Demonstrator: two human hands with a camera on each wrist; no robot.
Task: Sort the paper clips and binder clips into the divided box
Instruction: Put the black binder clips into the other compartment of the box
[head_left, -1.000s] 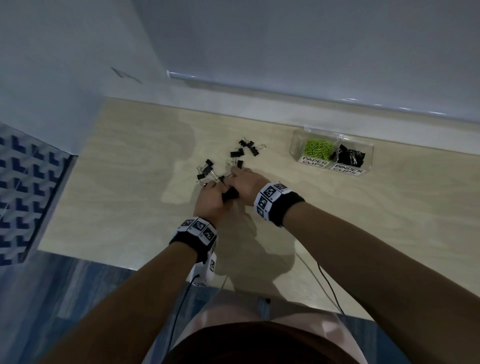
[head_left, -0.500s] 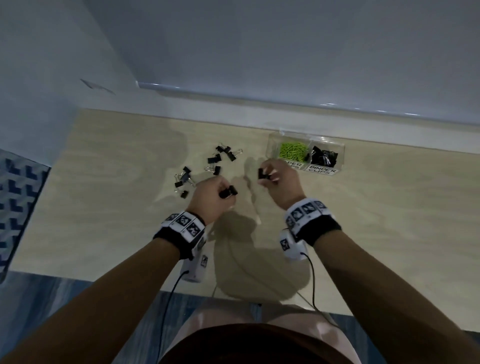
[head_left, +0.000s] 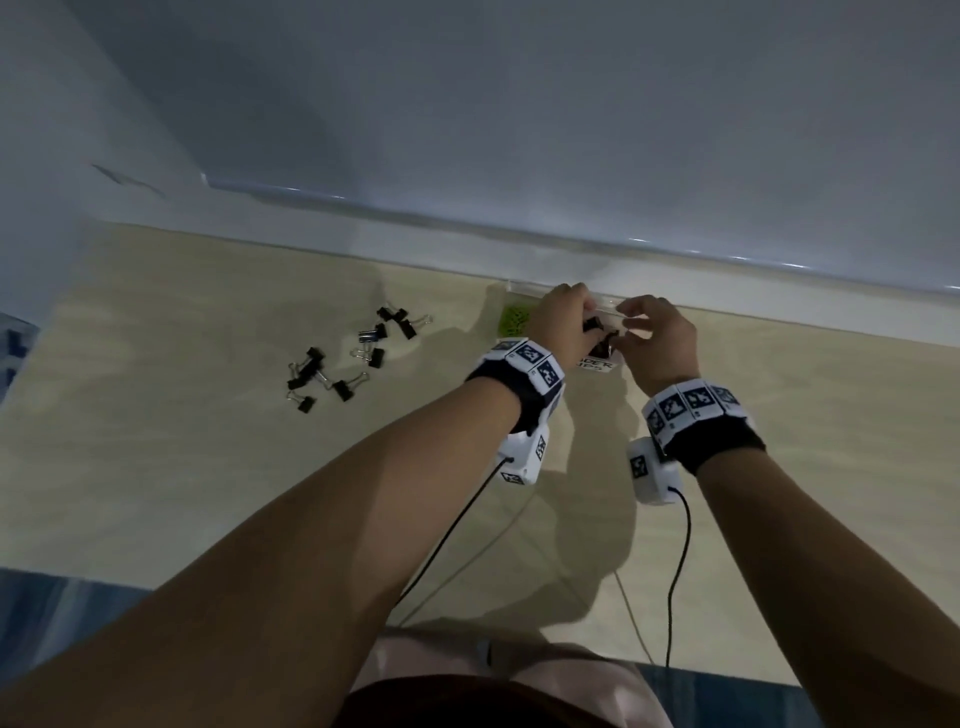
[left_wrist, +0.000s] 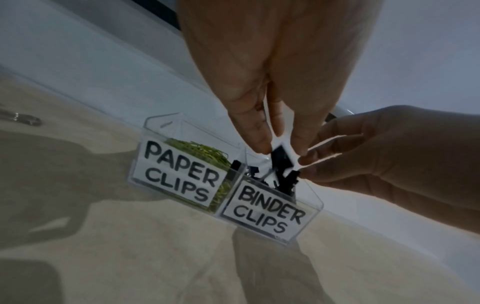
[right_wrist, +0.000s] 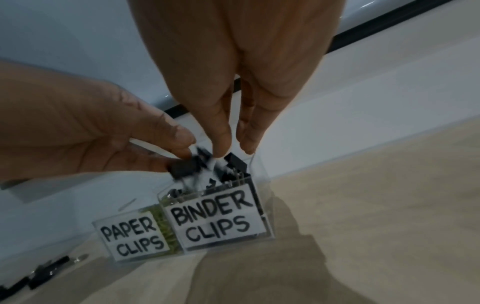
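Table (head_left: 156, 467): pale wood-grain top, shadowed near the middle.
Wall (head_left: 519, 104): plain grey-white, behind the table.
Cables (head_left: 675, 561): thin, black, hanging over the table's near edge.

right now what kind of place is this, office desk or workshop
Most likely an office or study desk against a wall: a pale wood-grain tabletop, a clear divided box hand-labelled PAPER CLIPS and BINDER CLIPS, and loose black binder clips on the surface. No tools show.

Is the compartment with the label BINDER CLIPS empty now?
No. Black binder clips already lie inside the clear plastic divided box, behind that label.
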